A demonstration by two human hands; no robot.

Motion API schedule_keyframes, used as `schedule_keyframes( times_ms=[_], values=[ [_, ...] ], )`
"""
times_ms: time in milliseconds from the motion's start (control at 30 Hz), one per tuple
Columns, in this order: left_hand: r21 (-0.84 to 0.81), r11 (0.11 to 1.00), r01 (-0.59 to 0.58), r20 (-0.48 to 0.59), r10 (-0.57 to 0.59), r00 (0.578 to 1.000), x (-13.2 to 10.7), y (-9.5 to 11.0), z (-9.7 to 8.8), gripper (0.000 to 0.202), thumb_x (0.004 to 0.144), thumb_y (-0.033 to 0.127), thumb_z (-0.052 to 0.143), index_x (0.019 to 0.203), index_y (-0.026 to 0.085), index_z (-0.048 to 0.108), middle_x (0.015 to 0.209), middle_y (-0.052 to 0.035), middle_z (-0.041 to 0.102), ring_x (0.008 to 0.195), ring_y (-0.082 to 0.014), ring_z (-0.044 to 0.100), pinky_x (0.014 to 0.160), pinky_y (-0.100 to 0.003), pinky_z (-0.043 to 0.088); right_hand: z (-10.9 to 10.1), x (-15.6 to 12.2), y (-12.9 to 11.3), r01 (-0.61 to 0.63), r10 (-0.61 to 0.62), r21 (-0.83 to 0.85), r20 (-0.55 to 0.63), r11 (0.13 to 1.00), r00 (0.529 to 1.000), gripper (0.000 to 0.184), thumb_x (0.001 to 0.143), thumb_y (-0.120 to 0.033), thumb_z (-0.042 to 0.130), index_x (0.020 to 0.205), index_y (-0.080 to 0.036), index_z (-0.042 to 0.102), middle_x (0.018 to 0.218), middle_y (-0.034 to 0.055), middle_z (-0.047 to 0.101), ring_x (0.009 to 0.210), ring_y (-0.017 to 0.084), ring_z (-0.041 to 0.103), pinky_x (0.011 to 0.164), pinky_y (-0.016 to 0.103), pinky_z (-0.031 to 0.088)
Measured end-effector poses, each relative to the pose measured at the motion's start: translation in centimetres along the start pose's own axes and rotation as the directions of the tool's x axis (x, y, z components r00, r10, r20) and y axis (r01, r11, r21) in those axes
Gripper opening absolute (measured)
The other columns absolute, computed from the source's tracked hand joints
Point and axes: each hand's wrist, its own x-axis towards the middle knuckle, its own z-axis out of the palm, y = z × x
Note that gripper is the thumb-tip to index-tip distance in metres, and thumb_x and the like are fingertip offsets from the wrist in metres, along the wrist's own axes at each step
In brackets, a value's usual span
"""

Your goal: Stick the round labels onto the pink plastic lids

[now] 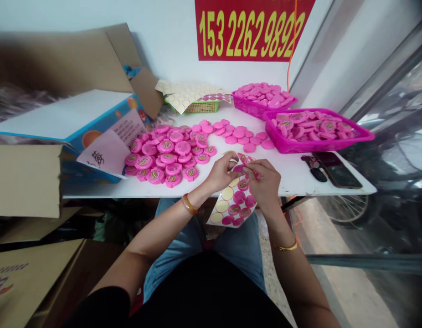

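Observation:
A sticker sheet (pixel 233 205) with round pink labels and several bare yellow circles hangs over the table's front edge. My left hand (pixel 222 172) pinches its top edge. My right hand (pixel 264 182) is closed on the same sheet, fingertips at a pink sticker near the top. Just behind my hands lies a heap of labelled pink round cases (pixel 166 155). Plain pink cases (pixel 236 134) without labels are spread further back on the white table (pixel 293 175).
Two pink baskets (pixel 316 145) (pixel 247 107) hold more pink cases at the back right. A green basket (pixel 202 107) carries used sheets. A phone (pixel 337 169) and a key fob (pixel 315 171) lie at right. Cardboard boxes (pixel 26 180) and a blue box (pixel 91 127) crowd the left.

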Motion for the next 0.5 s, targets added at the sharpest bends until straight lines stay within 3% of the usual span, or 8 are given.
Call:
schedule_keyframes(
  times_ms=[100, 200, 333, 500],
  values=[
    [-0.108, 0.994, -0.033, 0.002, 0.033, 0.999, 0.3, 0.2, 0.0, 0.033, 0.067, 0.034, 0.077, 0.084, 0.016, 0.055, 0.062, 0.0057, 0.052, 0.056, -0.0062, 0.048, 0.056, -0.02, 0.037, 0.2, 0.1, -0.3, 0.013, -0.013, -0.017, -0.005, 1.0, 1.0, 0.015, 0.083, -0.021, 0.059, 0.088, -0.024, 0.073, 0.091, 0.0046, 0.069, 0.087, 0.021, 0.065, 0.081, 0.038, 0.053],
    [-0.149, 0.984, -0.1, -0.146, 0.078, 0.986, 0.6, 0.1, 0.0, 0.032, 0.071, 0.042, 0.073, 0.069, 0.014, 0.057, 0.062, 0.003, 0.053, 0.058, -0.0068, 0.047, 0.058, -0.021, 0.038, 0.7, 0.1, -0.7, 0.016, -0.016, -0.006, -0.007, 1.0, 1.0, 0.013, 0.083, -0.023, 0.06, 0.086, -0.023, 0.073, 0.087, 0.0046, 0.069, 0.084, 0.021, 0.065, 0.078, 0.036, 0.053],
    [-0.027, 0.985, -0.172, -0.346, 0.152, 0.926, 0.6, -0.3, 0.1, 0.032, 0.074, 0.043, 0.07, 0.064, 0.014, 0.06, 0.059, 0.0026, 0.051, 0.055, -0.007, 0.041, 0.055, -0.022, 0.033, 1.6, 0.1, -1.6, -0.024, 0.024, 0.014, -0.032, 1.0, 0.999, 0.013, 0.084, -0.024, 0.059, 0.083, -0.022, 0.071, 0.085, 0.0041, 0.068, 0.08, 0.019, 0.065, 0.078, 0.035, 0.052],
    [0.12, 0.977, -0.174, -0.47, 0.21, 0.857, 0.2, -0.3, 0.2, 0.038, 0.079, 0.042, 0.065, 0.057, 0.015, 0.052, 0.053, 0.0043, 0.041, 0.052, -0.0072, 0.034, 0.051, -0.023, 0.027, 2.5, -0.2, -2.5, -0.016, 0.015, -0.025, -0.041, 1.0, 0.999, 0.014, 0.085, -0.023, 0.056, 0.082, -0.022, 0.069, 0.085, 0.0054, 0.067, 0.085, 0.021, 0.063, 0.08, 0.036, 0.052]
  ],
)
